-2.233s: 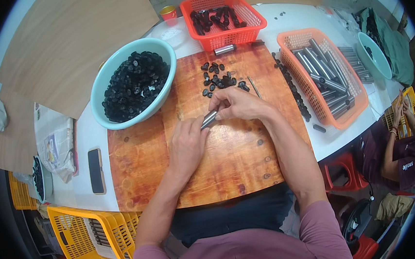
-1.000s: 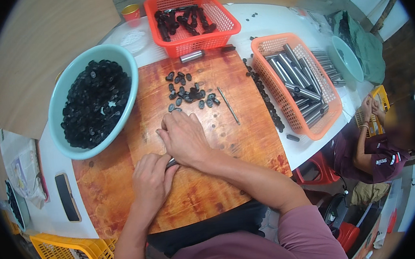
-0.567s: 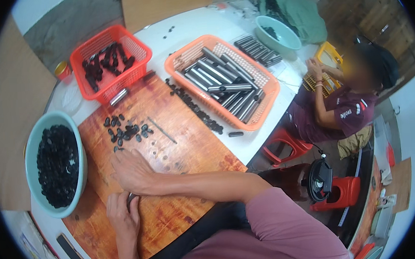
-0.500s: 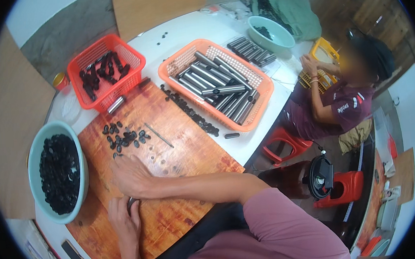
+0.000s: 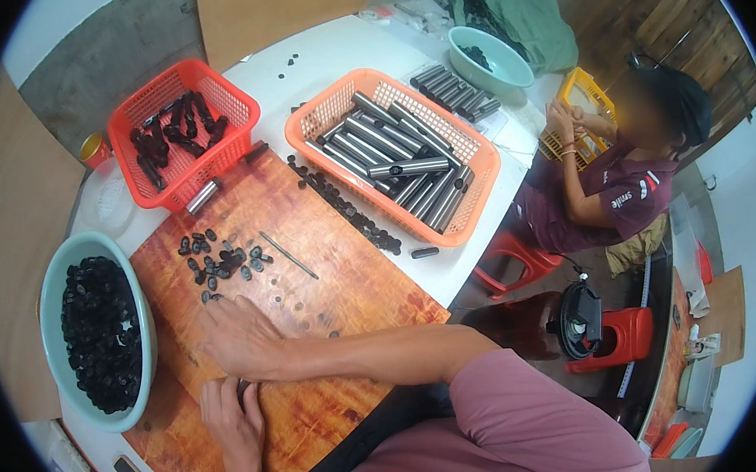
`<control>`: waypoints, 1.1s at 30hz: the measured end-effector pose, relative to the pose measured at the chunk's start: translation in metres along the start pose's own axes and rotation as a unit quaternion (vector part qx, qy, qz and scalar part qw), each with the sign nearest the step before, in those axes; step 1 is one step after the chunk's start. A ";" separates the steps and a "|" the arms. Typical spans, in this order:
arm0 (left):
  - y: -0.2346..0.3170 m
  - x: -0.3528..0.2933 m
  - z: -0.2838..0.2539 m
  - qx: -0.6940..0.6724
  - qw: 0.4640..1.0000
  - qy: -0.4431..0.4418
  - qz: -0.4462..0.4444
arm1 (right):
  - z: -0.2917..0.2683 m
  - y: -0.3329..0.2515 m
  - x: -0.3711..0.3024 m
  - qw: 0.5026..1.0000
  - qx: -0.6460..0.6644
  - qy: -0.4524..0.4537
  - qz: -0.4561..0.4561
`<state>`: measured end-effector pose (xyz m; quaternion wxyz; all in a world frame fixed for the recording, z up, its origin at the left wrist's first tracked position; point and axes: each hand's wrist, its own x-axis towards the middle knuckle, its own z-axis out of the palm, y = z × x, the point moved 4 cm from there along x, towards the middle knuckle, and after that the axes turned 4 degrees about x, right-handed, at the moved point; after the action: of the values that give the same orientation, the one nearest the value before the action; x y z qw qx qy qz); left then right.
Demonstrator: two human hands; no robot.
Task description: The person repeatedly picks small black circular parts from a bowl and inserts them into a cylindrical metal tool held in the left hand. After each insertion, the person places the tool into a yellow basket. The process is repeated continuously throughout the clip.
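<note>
My left hand (image 5: 230, 416) rests on the wooden board (image 5: 347, 296), fingers curled round what looks like a metal tube (image 5: 244, 387); only a dark, rounded bit shows by the thumb. Just beyond it, my right hand (image 5: 242, 337) lies palm down, its wrist close to the left thumb. Its fingertips point down at the board and are mostly hidden, so whether they pinch anything does not show. Several small oval black plastic pieces (image 5: 223, 264) lie loose past the right knuckles. Beside them is a thin metal rod (image 5: 289, 255).
A pale green basin (image 5: 146, 365) of black pieces stands left. Behind are a red basket (image 5: 240, 114) of black parts and an orange basket (image 5: 478, 153) of metal tubes. More black pieces (image 5: 349, 207) line the board's edge. A co-worker (image 5: 609, 182) sits at right, near a red stool (image 5: 621, 338).
My right hand has shifted slightly nearer and its fingers have drawn down a little. The left hand stays almost in place. The whole view has tilted slightly; the co-worker's hands have moved a bit.
</note>
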<state>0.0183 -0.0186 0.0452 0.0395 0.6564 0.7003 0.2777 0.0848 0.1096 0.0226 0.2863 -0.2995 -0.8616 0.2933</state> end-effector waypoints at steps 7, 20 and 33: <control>0.005 -0.004 -0.001 0.033 0.999 -0.003 0.004 | -0.003 -0.001 -0.005 1.000 0.001 0.012 0.009; 0.006 0.000 -0.004 0.049 0.998 0.026 0.017 | -0.008 -0.002 0.000 0.999 -0.029 0.040 0.007; 0.010 -0.003 0.000 0.088 0.995 0.034 0.043 | -0.006 0.002 -0.006 0.997 0.010 0.068 0.021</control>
<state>0.0279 -0.0220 0.0487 -0.0535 0.6769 0.6943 0.2385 0.0935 0.1094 0.0234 0.3416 -0.3337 -0.8305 0.2869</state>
